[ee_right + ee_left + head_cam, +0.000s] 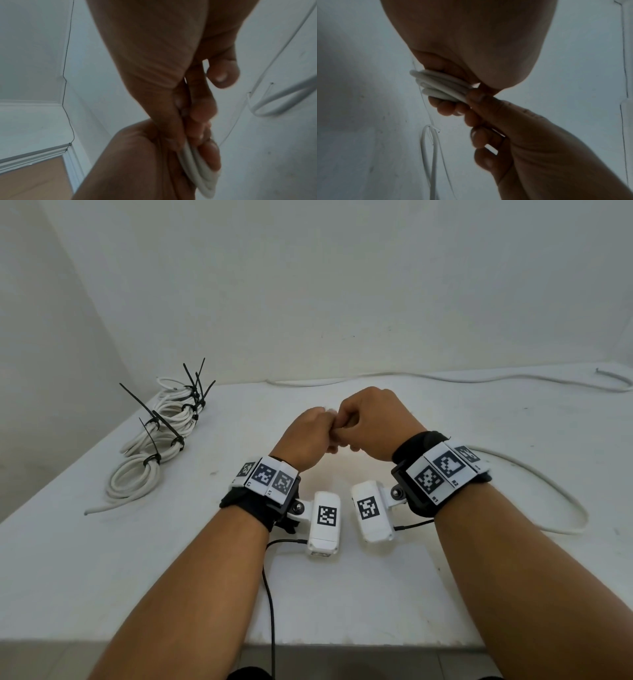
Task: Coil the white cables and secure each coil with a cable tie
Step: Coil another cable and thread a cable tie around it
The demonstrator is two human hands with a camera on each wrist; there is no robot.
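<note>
Both hands meet over the middle of the white table. My left hand curls its fingers round a small coil of white cable, several turns stacked together. Pressed against it from the right, my right hand pinches the same coil with thumb and fingers. In the head view the coil is hidden inside the two fists. The cable's loose length loops over the table on the right and runs along the back edge.
Several coiled white cables, each bound with a black cable tie, lie in a pile at the table's left side. The wall stands right behind the table. A black camera lead hangs over the front edge.
</note>
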